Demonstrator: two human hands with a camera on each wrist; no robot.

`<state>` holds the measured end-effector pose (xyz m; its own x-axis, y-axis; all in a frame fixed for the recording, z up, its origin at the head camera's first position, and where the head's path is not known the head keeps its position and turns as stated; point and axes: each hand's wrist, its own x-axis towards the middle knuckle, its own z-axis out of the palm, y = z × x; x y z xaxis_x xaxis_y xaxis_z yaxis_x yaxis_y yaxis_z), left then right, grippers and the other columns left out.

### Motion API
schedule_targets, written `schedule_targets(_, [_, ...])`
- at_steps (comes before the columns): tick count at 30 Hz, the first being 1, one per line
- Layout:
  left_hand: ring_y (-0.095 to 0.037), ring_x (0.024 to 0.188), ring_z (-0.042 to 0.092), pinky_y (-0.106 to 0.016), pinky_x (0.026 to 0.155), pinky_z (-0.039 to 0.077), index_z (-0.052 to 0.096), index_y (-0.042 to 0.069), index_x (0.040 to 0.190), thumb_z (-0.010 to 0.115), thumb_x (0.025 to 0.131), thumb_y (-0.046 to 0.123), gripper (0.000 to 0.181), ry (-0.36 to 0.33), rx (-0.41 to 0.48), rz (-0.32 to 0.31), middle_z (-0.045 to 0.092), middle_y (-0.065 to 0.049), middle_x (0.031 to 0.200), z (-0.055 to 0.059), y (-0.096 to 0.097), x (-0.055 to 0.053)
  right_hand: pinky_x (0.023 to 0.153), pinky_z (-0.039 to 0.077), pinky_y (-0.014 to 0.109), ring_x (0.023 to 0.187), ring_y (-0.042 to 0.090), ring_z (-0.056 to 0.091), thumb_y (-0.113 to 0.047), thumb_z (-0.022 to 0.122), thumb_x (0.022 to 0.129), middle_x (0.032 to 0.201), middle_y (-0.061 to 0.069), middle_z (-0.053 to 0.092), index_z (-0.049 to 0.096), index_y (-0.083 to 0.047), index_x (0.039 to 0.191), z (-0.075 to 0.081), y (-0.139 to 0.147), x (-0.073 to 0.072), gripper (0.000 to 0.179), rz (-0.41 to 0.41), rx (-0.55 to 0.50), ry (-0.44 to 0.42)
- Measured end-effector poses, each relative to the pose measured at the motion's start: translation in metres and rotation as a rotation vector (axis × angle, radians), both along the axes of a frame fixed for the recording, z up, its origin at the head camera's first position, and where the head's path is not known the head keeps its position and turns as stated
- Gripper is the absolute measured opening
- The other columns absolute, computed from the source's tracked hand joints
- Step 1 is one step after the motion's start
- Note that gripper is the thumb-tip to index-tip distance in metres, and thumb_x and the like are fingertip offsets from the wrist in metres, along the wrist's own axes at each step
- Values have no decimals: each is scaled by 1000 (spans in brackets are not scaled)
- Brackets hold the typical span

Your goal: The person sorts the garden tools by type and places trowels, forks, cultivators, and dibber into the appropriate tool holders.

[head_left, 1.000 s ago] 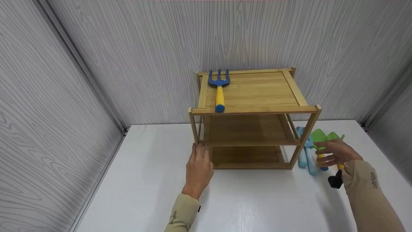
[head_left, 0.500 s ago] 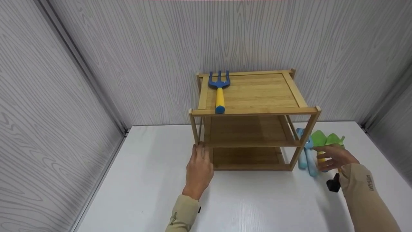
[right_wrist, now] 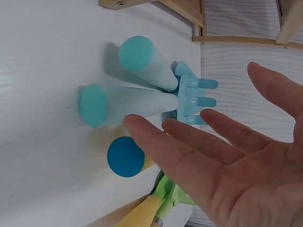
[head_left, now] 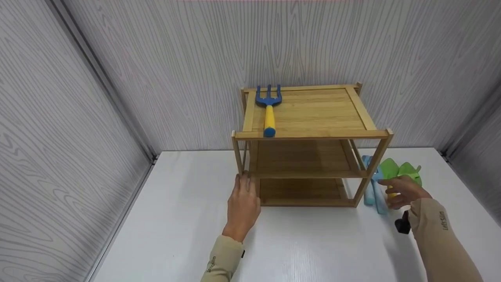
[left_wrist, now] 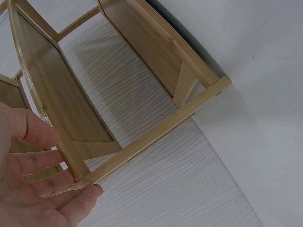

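Note:
A three-tier wooden rack (head_left: 313, 172) stands on the white table. My left hand (head_left: 242, 205) holds it at the front left post, level with the middle shelf; in the left wrist view, thumb and fingers (left_wrist: 42, 161) lie about the rail and post. On the top shelf lies a toy garden fork (head_left: 269, 109), with blue tines and a yellow handle. Right of the rack, my right hand (head_left: 407, 190) hovers with spread fingers over toy garden tools: a light blue fork (right_wrist: 194, 99), another light blue tool (right_wrist: 147, 61), green-bladed tools (head_left: 407, 170) with yellow handles. It holds nothing.
Grey wood-grain panels (head_left: 188, 78) close off the back and both sides of the white table (head_left: 188, 219). A black object (head_left: 403, 223) shows beside the right cuff. The rack's right post (head_left: 372, 168) stands close to the light blue handles.
My right hand has moved slightly left and down over the tools, uncovering more of the green blades. My left hand stays at the rack's post.

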<state>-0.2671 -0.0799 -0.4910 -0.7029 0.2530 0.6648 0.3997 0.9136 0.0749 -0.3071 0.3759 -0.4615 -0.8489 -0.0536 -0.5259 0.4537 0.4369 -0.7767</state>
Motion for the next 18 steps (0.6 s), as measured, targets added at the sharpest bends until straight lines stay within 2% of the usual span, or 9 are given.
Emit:
schedule_targets(6, [-51, 120, 56, -44, 90, 58, 59, -14, 126, 69, 85, -5, 43, -6, 8, 1, 54, -31, 131, 0, -1, 1, 97, 53, 54, 134, 61, 34, -37, 44, 107, 150, 48, 15, 4, 22, 149, -4, -2, -3, 84, 7, 34, -2])
schedule_targets(12, [-49, 122, 56, -42, 93, 56, 59, -13, 127, 72, 86, -2, 45, -4, -8, 0, 54, -29, 131, 1, 0, 0, 98, 53, 53, 133, 59, 39, -32, 48, 105, 150, 47, 18, 7, 23, 148, -12, -1, -4, 81, -30, 57, -27])
schedule_targets(18, [-48, 122, 55, -42, 95, 55, 58, -14, 129, 72, 87, -1, 46, 3, -18, 1, 54, -29, 132, 1, -1, 0, 85, 60, 47, 116, 53, 57, -26, 58, 101, 141, 46, 38, 30, 27, 139, -18, -4, -4, 71, -38, 137, 30])
